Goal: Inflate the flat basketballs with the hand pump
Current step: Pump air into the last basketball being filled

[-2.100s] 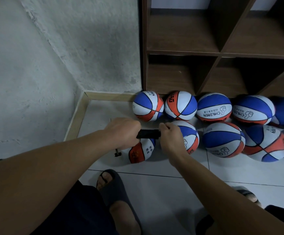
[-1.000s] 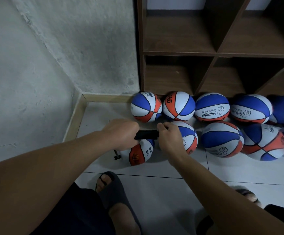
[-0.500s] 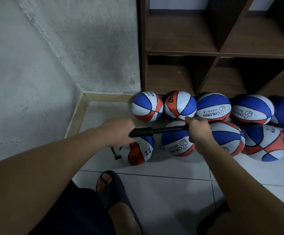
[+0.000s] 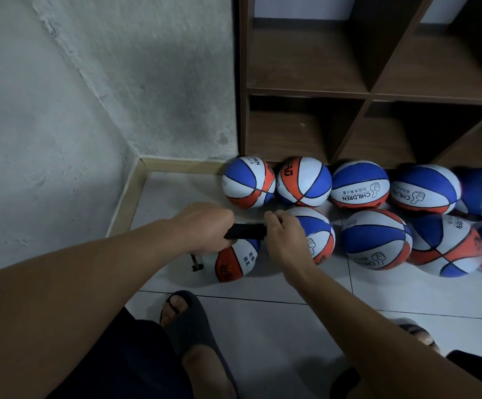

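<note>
A black hand pump (image 4: 245,231) lies level between my hands, above the floor. My left hand (image 4: 205,227) grips its barrel. My right hand (image 4: 284,236) grips the handle end, pushed in close against the barrel. Under the pump sits a small red, white and blue basketball (image 4: 235,262), partly hidden by my left hand. A thin black hose end (image 4: 196,264) hangs beside that ball. Another basketball (image 4: 317,234) lies just behind my right hand.
Several more blue, white and orange basketballs (image 4: 376,239) lie in two rows along the foot of a dark wooden shelf unit (image 4: 366,93). A grey wall corner with a wooden skirting (image 4: 124,197) closes the left. My sandalled feet (image 4: 189,318) stand on the white tiles.
Half a second ago my right hand had the handle pulled out to the right with the rod showing. It has pushed the handle back in against the barrel. My left hand stayed put.
</note>
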Demonstrator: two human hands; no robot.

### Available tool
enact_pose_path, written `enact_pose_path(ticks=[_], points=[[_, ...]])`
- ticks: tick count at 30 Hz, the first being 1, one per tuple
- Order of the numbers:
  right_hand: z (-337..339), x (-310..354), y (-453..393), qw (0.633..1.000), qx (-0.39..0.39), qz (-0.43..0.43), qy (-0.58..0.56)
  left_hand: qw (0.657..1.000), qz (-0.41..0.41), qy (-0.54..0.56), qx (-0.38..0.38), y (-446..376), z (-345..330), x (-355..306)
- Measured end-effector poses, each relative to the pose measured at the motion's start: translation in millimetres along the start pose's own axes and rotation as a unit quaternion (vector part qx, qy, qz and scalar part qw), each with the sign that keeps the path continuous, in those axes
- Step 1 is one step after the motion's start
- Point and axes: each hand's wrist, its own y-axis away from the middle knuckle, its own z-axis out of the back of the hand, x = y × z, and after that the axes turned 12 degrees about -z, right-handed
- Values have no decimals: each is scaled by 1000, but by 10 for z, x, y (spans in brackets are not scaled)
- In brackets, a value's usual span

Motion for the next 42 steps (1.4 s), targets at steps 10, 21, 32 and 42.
enact_pose_path(ticks=[10, 21, 32, 42], points=[[382, -67, -300, 998, -40, -36, 37, 997, 20, 74, -9, 11, -85, 255], [296, -35, -240, 995, -80, -51, -9, 997, 25, -11, -65, -18, -16, 45], [12, -23, -81, 999, -24, -41, -18, 998, -11, -27, -57, -34, -27, 23], [657, 219, -368, 994, -45, -74, -65, 995, 20, 50, -90, 37, 83, 270]])
